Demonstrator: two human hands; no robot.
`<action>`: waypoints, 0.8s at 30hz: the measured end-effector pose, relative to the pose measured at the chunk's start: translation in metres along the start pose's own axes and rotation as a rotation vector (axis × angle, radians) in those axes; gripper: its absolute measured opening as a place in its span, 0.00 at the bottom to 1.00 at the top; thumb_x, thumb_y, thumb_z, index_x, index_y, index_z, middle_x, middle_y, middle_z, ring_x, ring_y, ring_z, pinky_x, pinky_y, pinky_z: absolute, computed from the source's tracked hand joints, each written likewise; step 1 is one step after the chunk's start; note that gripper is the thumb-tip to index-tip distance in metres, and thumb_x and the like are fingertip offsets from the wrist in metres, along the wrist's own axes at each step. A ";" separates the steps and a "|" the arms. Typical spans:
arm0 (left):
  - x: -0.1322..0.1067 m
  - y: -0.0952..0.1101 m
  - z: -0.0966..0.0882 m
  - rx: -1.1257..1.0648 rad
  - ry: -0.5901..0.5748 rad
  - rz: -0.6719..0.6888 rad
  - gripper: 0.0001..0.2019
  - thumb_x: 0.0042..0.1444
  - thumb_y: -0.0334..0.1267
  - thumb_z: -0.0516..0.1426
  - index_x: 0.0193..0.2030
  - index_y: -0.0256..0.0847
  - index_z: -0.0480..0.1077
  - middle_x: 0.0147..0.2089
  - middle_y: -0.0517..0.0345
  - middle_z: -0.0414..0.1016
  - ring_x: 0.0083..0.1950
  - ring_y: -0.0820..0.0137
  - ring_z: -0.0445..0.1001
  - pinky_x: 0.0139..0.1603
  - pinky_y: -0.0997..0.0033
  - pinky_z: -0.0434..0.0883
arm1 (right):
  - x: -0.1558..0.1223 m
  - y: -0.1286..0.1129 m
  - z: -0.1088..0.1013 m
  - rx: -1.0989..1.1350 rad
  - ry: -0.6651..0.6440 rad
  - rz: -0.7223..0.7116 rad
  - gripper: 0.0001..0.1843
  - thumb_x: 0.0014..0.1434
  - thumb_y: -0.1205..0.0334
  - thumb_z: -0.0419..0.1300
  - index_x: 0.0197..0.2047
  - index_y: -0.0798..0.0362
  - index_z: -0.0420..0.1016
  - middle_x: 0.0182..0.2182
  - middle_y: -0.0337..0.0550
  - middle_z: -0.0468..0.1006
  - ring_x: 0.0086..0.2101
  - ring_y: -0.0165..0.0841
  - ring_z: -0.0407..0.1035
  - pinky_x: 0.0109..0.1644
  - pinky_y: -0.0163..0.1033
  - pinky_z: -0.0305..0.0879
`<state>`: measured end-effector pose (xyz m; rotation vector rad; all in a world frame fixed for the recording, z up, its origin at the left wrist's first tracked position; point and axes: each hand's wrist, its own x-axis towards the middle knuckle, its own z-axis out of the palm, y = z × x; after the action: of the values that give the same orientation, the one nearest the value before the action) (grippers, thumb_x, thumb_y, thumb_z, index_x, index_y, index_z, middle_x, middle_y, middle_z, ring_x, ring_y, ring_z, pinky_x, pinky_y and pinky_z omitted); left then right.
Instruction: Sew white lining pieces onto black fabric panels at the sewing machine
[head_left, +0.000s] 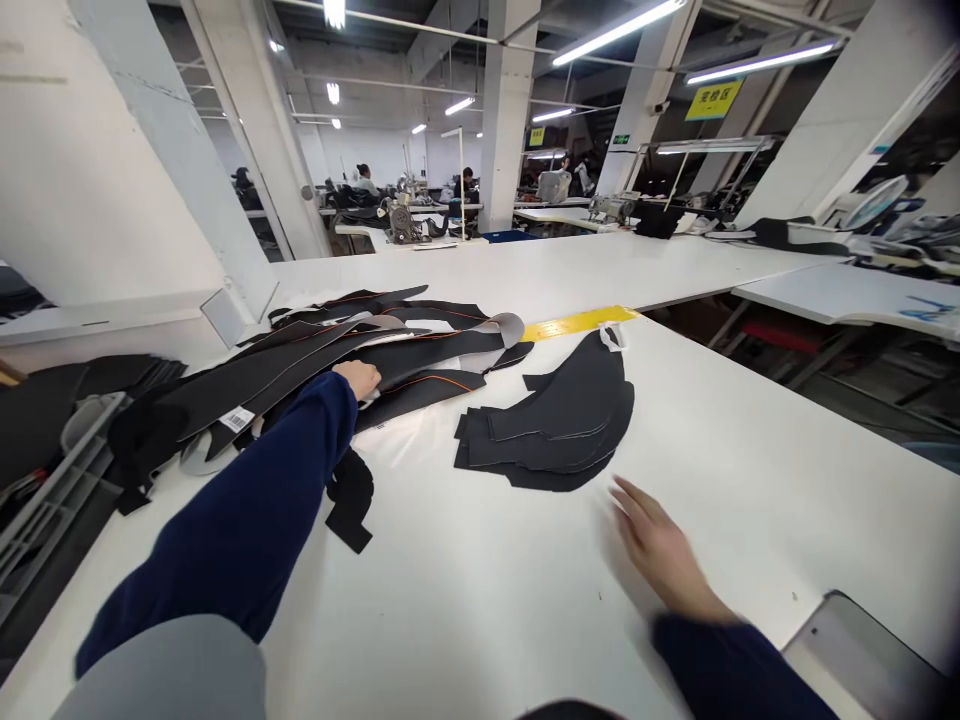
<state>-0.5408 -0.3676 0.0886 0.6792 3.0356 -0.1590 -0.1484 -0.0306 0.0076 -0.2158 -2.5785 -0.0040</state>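
Observation:
My left hand (358,378) reaches across to a pile of long black fabric pieces (277,372), some with orange edge lines and pale grey undersides. Its fingers are curled at the edge of a black fabric piece (431,352), and the fingertips are partly hidden. My right hand (664,550) is held over the white table, slightly blurred, with fingers stretched out and nothing in them. Just beyond it lies a stack of curved black fabric pieces (555,425), with a white loop (611,338) at its far end.
A yellow ruler strip (577,324) lies along the far part of the white table (465,600). A small black piece (352,500) rests below my left arm. A phone (862,640) sits at the right near edge. Grey racking (64,490) stands at left.

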 end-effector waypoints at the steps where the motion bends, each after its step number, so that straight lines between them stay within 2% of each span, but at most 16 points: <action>1: -0.005 0.000 -0.009 0.000 0.025 -0.013 0.22 0.60 0.44 0.40 0.44 0.37 0.72 0.46 0.42 0.74 0.47 0.54 0.72 0.46 0.61 0.65 | 0.018 0.002 0.008 -0.028 -0.032 -0.052 0.16 0.65 0.63 0.45 0.52 0.54 0.67 0.56 0.51 0.65 0.52 0.38 0.63 0.54 0.44 0.63; 3: -0.021 -0.002 -0.026 -0.006 0.095 -0.006 0.24 0.62 0.44 0.38 0.43 0.38 0.72 0.44 0.45 0.74 0.46 0.57 0.72 0.45 0.63 0.64 | 0.058 0.006 0.028 -0.085 -0.091 -0.134 0.20 0.63 0.70 0.42 0.53 0.58 0.66 0.59 0.53 0.62 0.56 0.40 0.58 0.57 0.44 0.60; 5: -0.041 -0.004 -0.035 -0.020 0.145 0.083 0.24 0.62 0.47 0.36 0.42 0.41 0.71 0.42 0.50 0.75 0.44 0.61 0.72 0.44 0.67 0.64 | 0.091 0.010 0.047 -0.125 -0.122 -0.170 0.22 0.59 0.75 0.42 0.54 0.61 0.66 0.58 0.56 0.63 0.56 0.42 0.59 0.56 0.46 0.60; 8: -0.064 -0.005 -0.031 -0.046 0.119 0.209 0.22 0.62 0.50 0.39 0.42 0.45 0.69 0.43 0.56 0.73 0.44 0.66 0.71 0.44 0.70 0.64 | 0.114 0.018 0.059 -0.142 -0.132 -0.209 0.24 0.52 0.80 0.44 0.49 0.64 0.70 0.49 0.60 0.71 0.48 0.42 0.67 0.50 0.44 0.66; 10: -0.066 -0.002 -0.017 -0.026 0.077 0.186 0.19 0.60 0.52 0.44 0.49 0.46 0.67 0.50 0.54 0.69 0.48 0.64 0.69 0.44 0.69 0.65 | 0.114 0.025 0.060 -0.144 -0.122 -0.249 0.23 0.50 0.80 0.46 0.46 0.64 0.71 0.46 0.61 0.74 0.44 0.42 0.70 0.46 0.43 0.68; 12: -0.058 0.001 -0.002 0.024 0.023 0.147 0.23 0.58 0.52 0.48 0.56 0.44 0.62 0.55 0.48 0.64 0.51 0.59 0.68 0.46 0.65 0.66 | 0.111 0.030 0.061 -0.154 -0.100 -0.299 0.19 0.53 0.75 0.47 0.45 0.64 0.72 0.45 0.62 0.74 0.43 0.44 0.70 0.46 0.44 0.69; 14: -0.045 0.004 0.009 0.055 -0.021 0.123 0.22 0.59 0.47 0.49 0.57 0.41 0.61 0.56 0.44 0.63 0.52 0.57 0.68 0.47 0.61 0.67 | 0.106 0.034 0.064 -0.190 -0.078 -0.344 0.17 0.58 0.65 0.48 0.45 0.62 0.73 0.44 0.62 0.74 0.42 0.46 0.71 0.45 0.46 0.69; 16: -0.033 0.006 0.014 0.051 -0.039 0.107 0.19 0.59 0.41 0.50 0.55 0.37 0.64 0.55 0.41 0.64 0.50 0.57 0.69 0.47 0.60 0.67 | 0.102 0.036 0.067 -0.214 -0.085 -0.363 0.17 0.58 0.65 0.47 0.43 0.59 0.74 0.42 0.60 0.75 0.39 0.44 0.72 0.41 0.45 0.71; 20: -0.025 0.008 0.001 0.026 -0.045 0.108 0.14 0.55 0.33 0.53 0.47 0.33 0.71 0.49 0.39 0.69 0.47 0.57 0.72 0.45 0.62 0.68 | 0.097 0.045 0.065 -0.179 -0.088 -0.350 0.17 0.48 0.72 0.48 0.36 0.54 0.76 0.37 0.56 0.76 0.31 0.42 0.73 0.33 0.43 0.71; 24: -0.045 0.017 -0.021 0.013 0.008 0.168 0.12 0.56 0.32 0.51 0.43 0.34 0.72 0.47 0.42 0.72 0.48 0.59 0.72 0.45 0.64 0.67 | 0.071 0.062 0.048 -0.038 -0.103 -0.305 0.13 0.41 0.62 0.52 0.29 0.43 0.76 0.25 0.52 0.74 0.26 0.46 0.72 0.25 0.47 0.69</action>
<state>-0.4928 -0.3698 0.1098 0.9333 2.9686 -0.1715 -0.2239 0.0437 0.0014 0.1687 -2.6900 -0.1577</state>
